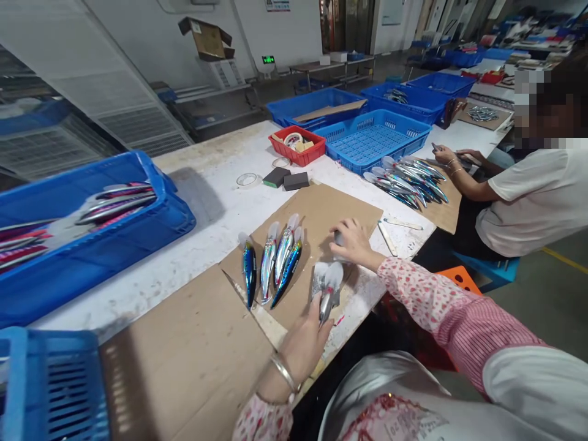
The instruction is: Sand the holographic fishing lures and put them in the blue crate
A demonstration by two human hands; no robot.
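Note:
My left hand (305,340) is closed round the body of a silver fishing lure (327,301), whose clear lip points away from me over a small grey sheet (316,281). Just beyond it, my right hand (353,242) has its fingers wrapped round a small dark block (339,237), partly hidden by them. On the brown cardboard (316,205) left of my hands, several shiny lures lie side by side. One blue lure (249,272) is at the left of the group, and another blue lure (287,274) is at its right.
Blue crates with pink and silver lures (172,211) stand at the left. Ahead are dark sanding blocks (296,180), tape (247,179), a red basket (301,157) and a blue basket (362,160). White-handled tools (387,237) lie right. A person (542,196) sits beside a lure pile (413,182).

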